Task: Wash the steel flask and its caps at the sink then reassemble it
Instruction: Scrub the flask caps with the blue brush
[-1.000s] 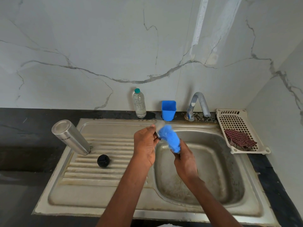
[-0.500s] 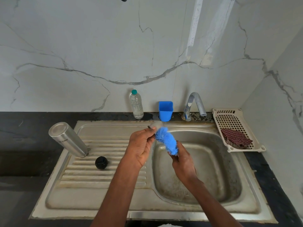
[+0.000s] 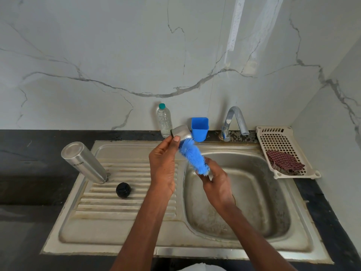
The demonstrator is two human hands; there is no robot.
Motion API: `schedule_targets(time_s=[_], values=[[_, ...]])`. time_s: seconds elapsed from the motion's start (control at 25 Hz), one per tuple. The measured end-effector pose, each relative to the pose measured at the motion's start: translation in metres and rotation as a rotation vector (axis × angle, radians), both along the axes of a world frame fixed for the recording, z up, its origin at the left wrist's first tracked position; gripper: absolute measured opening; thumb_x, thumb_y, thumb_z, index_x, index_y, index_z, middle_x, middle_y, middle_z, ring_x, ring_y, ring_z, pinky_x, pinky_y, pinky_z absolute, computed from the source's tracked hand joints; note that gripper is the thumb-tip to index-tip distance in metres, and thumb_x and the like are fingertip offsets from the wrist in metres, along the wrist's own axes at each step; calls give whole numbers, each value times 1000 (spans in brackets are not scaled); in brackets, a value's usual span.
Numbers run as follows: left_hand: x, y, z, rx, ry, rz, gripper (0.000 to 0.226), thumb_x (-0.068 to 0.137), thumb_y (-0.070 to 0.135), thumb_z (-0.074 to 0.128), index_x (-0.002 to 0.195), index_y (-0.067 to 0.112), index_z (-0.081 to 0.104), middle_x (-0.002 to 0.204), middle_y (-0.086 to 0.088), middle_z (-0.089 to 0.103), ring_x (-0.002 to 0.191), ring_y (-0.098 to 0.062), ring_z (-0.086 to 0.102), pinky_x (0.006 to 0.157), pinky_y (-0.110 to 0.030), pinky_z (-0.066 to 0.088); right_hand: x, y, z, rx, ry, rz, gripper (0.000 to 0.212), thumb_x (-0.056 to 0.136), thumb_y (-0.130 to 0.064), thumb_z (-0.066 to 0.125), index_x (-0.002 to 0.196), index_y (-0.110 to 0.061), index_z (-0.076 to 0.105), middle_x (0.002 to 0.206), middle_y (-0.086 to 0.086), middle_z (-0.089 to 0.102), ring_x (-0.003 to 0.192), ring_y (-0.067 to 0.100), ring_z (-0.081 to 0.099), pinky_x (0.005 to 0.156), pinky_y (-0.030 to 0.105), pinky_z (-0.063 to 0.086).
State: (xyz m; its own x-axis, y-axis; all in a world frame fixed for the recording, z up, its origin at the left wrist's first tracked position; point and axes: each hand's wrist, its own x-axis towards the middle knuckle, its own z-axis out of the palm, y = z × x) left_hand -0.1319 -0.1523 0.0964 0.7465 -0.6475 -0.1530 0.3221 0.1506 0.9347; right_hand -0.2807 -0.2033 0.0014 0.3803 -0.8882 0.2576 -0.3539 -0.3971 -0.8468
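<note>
Steel flask (image 3: 84, 163) stands upturned on the drainboard (image 3: 127, 208) beside its black inner cap (image 3: 123, 190); my left hand (image 3: 163, 169) pinches the steel outer cap (image 3: 182, 132) while my right hand (image 3: 216, 185) grips the blue brush (image 3: 193, 157) against it; rinsing and reassembly seemingly remain.

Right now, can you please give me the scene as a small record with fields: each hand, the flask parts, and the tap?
left hand: holds the steel cap
right hand: grips the blue brush by its lower end
brush: bristles against the steel cap, above the sink basin
steel flask: upside down on the drainboard
black cap: on the drainboard, beside the flask
tap: no water seen running
</note>
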Motion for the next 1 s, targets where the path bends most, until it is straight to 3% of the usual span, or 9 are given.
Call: schedule_targets(time_s=[0.16, 0.24, 0.48, 0.56, 0.64, 0.72, 0.84, 0.92, 1.0], values=[[-4, -3, -4, 73, -40, -22, 9, 97, 20, 74, 98, 13, 79, 89, 2, 79, 85, -3, 71, 76, -14, 52, 3, 7, 0, -16, 0, -5, 50, 92, -4, 74, 133, -31, 63, 127, -18, 69, 116, 5, 66, 94, 31, 57], [-6, -2, -5, 101, -78, -19, 18, 102, 23, 67, 88, 16, 75, 79, 6, 73, 76, 0, 65, 71, -12, 49, 11, 2, 12, -2, -23, -4, 52, 94, -5, 71, 136, -32, 61, 127, -20, 69, 117, 2, 65, 94, 27, 56], [-4, -3, -11, 49, -89, -3, 52, 108, 39, 56, 98, -11, 63, 87, -13, 61, 83, -25, 55, 81, -41, 49, 1, 8, 0, -26, 66, 41, 47, 92, 0, 69, 126, -32, 62, 107, -21, 70, 98, 3, 68, 80, 41, 59], [-6, -2, -7, 38, -62, -15, 57, 106, 47, 55, 98, -8, 66, 89, -16, 64, 87, -29, 60, 91, -43, 50, 5, 4, 6, -60, 53, 27, 47, 91, 4, 65, 124, -31, 61, 103, -21, 67, 93, 5, 67, 78, 38, 57], [-7, -2, -2, 7, -3, -67, 62, 102, 55, 52, 114, -2, 72, 105, -16, 77, 106, -28, 72, 104, -42, 52, 7, 0, 6, -55, 61, 1, 48, 91, 4, 63, 125, -30, 60, 103, -20, 67, 91, 5, 66, 77, 38, 56], [-9, 0, 3, -26, 44, -128, 66, 97, 60, 49, 126, 4, 70, 119, -13, 77, 120, -26, 71, 110, -42, 50, 0, 5, 0, -15, 74, -33, 48, 94, 0, 64, 128, -32, 58, 100, -20, 67, 89, 3, 66, 76, 42, 59], [-17, 3, 12, -16, 23, -199, 58, 92, 64, 48, 111, 13, 70, 118, -10, 76, 120, -25, 70, 109, -38, 52, 0, 1, 10, -5, 80, -52, 46, 98, -5, 64, 129, -37, 54, 99, -19, 68, 87, 5, 66, 73, 39, 59], [-25, 4, 17, -15, 19, -253, 53, 95, 60, 44, 113, 18, 70, 117, -6, 78, 119, -21, 71, 107, -34, 53, 4, -8, 15, -27, 76, -55, 47, 97, -4, 64, 131, -36, 54, 100, -17, 68, 87, 5, 66, 69, 31, 57], [-26, 6, 20, -33, 49, -245, 49, 94, 57, 44, 112, 22, 73, 114, -6, 80, 118, -20, 72, 105, -33, 54, -1, -5, 7, -7, 89, -53, 50, 96, -2, 64, 131, -35, 53, 98, -17, 67, 85, 6, 66, 69, 35, 57]])
